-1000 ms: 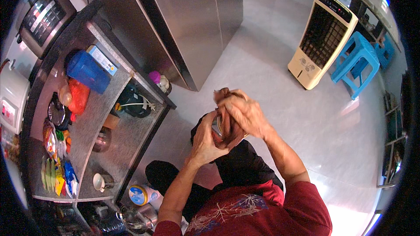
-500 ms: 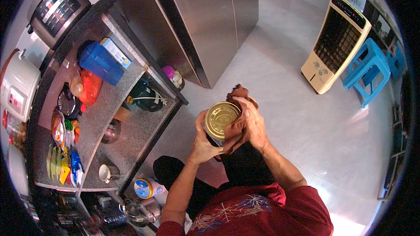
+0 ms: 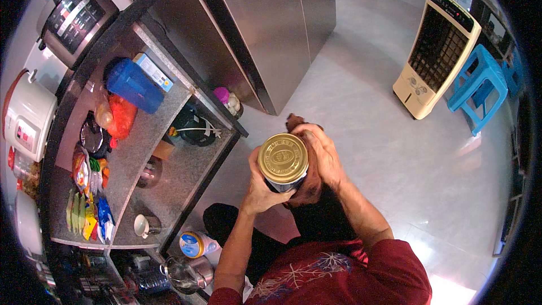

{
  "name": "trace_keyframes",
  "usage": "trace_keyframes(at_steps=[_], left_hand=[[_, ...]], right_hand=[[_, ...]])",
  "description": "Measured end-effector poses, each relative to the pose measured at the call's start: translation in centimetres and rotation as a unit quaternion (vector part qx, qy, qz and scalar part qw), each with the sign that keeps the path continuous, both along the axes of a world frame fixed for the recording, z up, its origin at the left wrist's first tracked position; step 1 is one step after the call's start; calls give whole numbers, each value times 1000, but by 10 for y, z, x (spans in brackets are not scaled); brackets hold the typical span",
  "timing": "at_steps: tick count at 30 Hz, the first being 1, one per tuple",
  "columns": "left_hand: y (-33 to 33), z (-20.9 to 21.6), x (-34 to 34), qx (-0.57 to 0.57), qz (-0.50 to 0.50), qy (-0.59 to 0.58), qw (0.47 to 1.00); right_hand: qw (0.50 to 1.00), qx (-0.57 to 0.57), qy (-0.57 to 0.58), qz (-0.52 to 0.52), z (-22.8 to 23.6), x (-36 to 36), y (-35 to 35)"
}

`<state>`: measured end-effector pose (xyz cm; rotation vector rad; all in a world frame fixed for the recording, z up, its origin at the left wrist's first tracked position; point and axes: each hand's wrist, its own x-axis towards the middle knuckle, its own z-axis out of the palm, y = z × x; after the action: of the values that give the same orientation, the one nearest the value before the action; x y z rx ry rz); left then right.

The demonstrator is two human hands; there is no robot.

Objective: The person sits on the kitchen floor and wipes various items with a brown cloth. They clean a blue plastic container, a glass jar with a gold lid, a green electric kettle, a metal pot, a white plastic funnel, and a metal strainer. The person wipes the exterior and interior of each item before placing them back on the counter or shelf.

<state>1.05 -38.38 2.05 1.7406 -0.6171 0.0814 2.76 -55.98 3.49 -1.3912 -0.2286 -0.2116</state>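
A tin can with a gold embossed lid is held upright in front of me, its lid facing up. My left hand grips the can's left and near side, thumb and fingers wrapped round it. On the other side my right hand presses a brown cloth against the can's wall. Part of the cloth hangs below the hand and a corner sticks out beyond its fingers. The can's lower side is mostly hidden by my hands and the cloth.
At left stands an open stone-topped shelf unit with a blue container, packets and a white mug. A plastic tub sits beside it. Ahead is a steel cabinet; right, an air cooler and a blue stool.
The cloth has slid off the lid's right edge down onto the can's side, moved by my right hand. The whole lid now shows. My left hand still grips the can.
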Motion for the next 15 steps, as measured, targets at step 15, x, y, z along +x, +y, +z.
trace_keyframes(at_steps=[15], left_hand=[[10, 2, 8, -176, -16, 155, 972]], right_hand=[[968, -197, -149, -50, -40, 0, 6]])
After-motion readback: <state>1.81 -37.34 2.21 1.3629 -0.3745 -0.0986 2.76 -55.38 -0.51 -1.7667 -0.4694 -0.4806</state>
